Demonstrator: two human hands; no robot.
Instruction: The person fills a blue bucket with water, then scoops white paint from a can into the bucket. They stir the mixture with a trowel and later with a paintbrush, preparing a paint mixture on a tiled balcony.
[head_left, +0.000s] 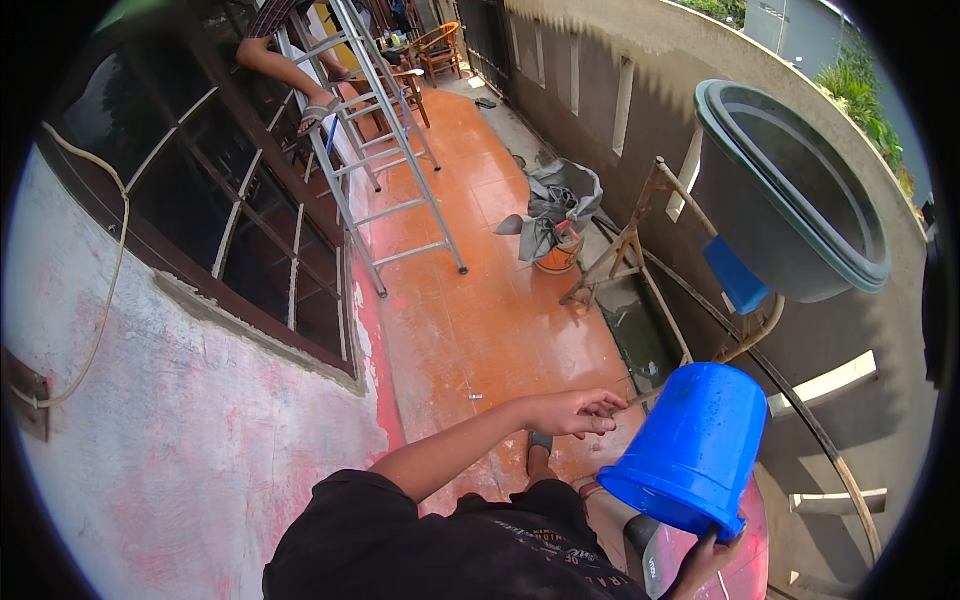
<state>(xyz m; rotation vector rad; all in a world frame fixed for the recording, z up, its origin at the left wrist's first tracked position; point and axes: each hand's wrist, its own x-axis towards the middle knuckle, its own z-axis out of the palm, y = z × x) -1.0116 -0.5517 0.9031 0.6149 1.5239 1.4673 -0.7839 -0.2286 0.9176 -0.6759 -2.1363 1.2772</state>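
A blue plastic bucket (695, 440) is tipped over in front of me on the right, its base up and its mouth facing down toward me. My right hand (708, 562) grips it at the rim, near a lug; part of that hand is hidden behind the bucket. To the left of the bucket, my left hand (575, 412) hangs in the air with loosely bent fingers and nothing in it. A small gap separates it from the bucket.
A large dark tub (800, 255) rests on a rusty metal stand (640, 225) by the wall. Beyond lie an orange pail (557, 258) with grey cloth or sacks and an aluminium stepladder (385, 150), with a person's leg (285, 72) on it. A barred window (215, 190) lines the left.
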